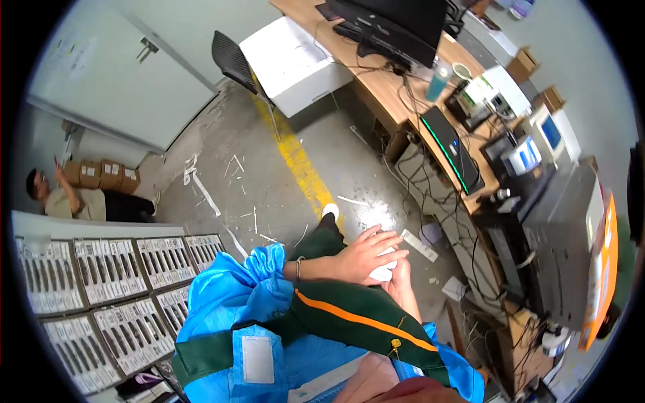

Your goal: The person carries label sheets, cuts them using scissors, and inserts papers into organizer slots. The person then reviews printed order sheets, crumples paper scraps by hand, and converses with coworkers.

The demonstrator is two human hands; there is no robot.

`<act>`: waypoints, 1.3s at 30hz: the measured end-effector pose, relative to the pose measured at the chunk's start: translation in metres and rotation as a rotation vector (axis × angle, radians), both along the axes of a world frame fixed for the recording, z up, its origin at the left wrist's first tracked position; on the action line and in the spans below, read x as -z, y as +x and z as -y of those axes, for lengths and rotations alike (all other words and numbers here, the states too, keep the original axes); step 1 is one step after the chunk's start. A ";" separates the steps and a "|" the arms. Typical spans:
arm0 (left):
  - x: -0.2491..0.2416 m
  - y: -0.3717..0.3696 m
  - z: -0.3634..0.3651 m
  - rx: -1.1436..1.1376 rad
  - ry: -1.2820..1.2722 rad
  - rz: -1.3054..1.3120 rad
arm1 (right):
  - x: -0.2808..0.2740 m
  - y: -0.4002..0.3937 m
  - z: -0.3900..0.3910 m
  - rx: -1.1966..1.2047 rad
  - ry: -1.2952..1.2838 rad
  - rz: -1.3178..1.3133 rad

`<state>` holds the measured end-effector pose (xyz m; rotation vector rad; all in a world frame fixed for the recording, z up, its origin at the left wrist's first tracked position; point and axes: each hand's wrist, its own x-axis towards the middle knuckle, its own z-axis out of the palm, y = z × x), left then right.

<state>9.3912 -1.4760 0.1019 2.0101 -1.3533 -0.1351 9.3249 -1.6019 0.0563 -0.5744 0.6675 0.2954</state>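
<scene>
My two hands meet in front of my body, around a crumpled white piece (383, 269) that looks like tissue or cloth. My left hand (363, 256), with a bracelet at the wrist, lies over the top of it with its fingers bent across. From the right side, my right hand (402, 285) grips it from below; most of its fingers are hidden. Blue sleeves (232, 289) and a dark green strap with an orange stripe (363, 314) cover my arms and chest.
On the right, a wooden desk (376, 84) carries a monitor (396, 27), devices and loose cables. A white box (292, 67) and black chair (235, 60) stand ahead. Racks of slotted units (111, 269) line the left, near another person (87, 201). Scraps (205, 195) litter the floor.
</scene>
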 end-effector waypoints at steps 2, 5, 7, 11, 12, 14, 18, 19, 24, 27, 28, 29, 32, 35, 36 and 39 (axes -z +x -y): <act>0.000 0.019 0.001 -0.001 -0.048 -0.015 | 0.005 0.018 0.004 -0.009 0.062 -0.026; 0.008 0.045 0.006 -0.023 -0.171 -0.071 | -0.021 0.054 0.002 -0.043 0.024 0.039; 0.015 0.064 0.011 -0.061 -0.248 -0.109 | -0.028 0.079 0.003 -0.035 0.010 0.059; 0.019 0.127 0.002 -0.185 -0.495 -0.082 | -0.028 0.140 -0.005 -0.031 0.002 0.072; 0.022 0.146 -0.008 -0.204 -0.509 -0.101 | -0.028 0.160 -0.012 -0.037 0.013 0.072; 0.026 0.192 -0.028 -0.249 -0.549 -0.136 | -0.023 0.210 -0.035 -0.063 0.057 0.068; 0.037 0.275 -0.086 -0.511 -0.588 -0.086 | -0.006 0.318 -0.101 -0.163 0.283 0.020; 0.037 0.295 -0.102 -0.571 -0.623 -0.126 | -0.006 0.338 -0.117 -0.184 0.370 -0.016; 0.057 0.371 -0.169 -0.906 -0.598 -0.444 | 0.022 0.435 -0.178 -0.457 0.385 -0.108; 0.059 0.423 -0.212 -1.396 -0.749 -0.926 | 0.049 0.526 -0.217 -0.562 -0.128 -0.112; 0.059 0.443 -0.231 -1.505 -0.793 -1.039 | 0.064 0.568 -0.226 -0.623 -0.312 -0.108; 0.064 0.458 -0.250 -1.578 -0.796 -0.988 | 0.080 0.615 -0.240 -0.678 -0.454 -0.017; 0.086 0.495 -0.275 -1.821 -0.764 -0.894 | 0.203 0.753 -0.291 -0.652 -0.950 0.494; 0.088 0.534 -0.276 -1.928 -0.695 -0.885 | 0.269 0.846 -0.311 -0.986 -1.552 0.361; 0.081 0.544 -0.273 -1.886 -0.383 -0.796 | 0.267 0.865 -0.312 -1.137 -1.685 0.170; 0.071 0.594 -0.271 -1.774 -0.228 -0.728 | 0.324 0.918 -0.312 -1.110 -1.603 0.065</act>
